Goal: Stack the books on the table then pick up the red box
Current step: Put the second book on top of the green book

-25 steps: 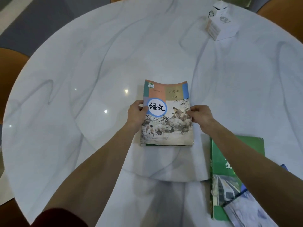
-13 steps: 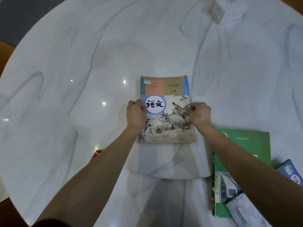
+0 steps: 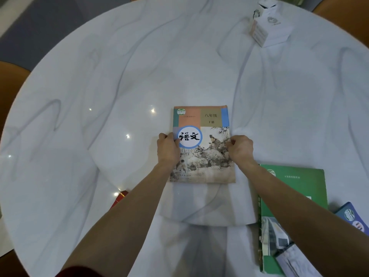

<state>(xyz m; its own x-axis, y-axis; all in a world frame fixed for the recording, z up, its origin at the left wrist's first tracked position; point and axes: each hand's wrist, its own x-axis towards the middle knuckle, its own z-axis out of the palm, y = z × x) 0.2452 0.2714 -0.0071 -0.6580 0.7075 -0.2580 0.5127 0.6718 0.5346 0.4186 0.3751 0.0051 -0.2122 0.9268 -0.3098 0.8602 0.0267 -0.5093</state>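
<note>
A textbook with an orange, blue and ink-painting cover [image 3: 201,144] lies flat in the middle of the round white marble table [image 3: 99,96]. My left hand [image 3: 168,149] grips its left edge and my right hand [image 3: 240,149] grips its right edge. A green book [image 3: 295,188] lies at the lower right, partly under my right forearm. A blue book [image 3: 353,216] peeks in at the right edge. Another pale book or sheet [image 3: 295,262] lies over the green book's lower corner. A corner of the red box [image 3: 119,197] shows beside my left forearm, mostly hidden by it.
A white carton box [image 3: 269,29] stands at the far right of the table. Orange chair backs show beyond the table's rim at the left [image 3: 12,72] and upper right [image 3: 343,15]. Grey floor lies at the upper left.
The view has tilted slightly down and back; both hands keep hold of the textbook's sides, which stays in the table's middle. More of the red box corner and the blue book shows now.
</note>
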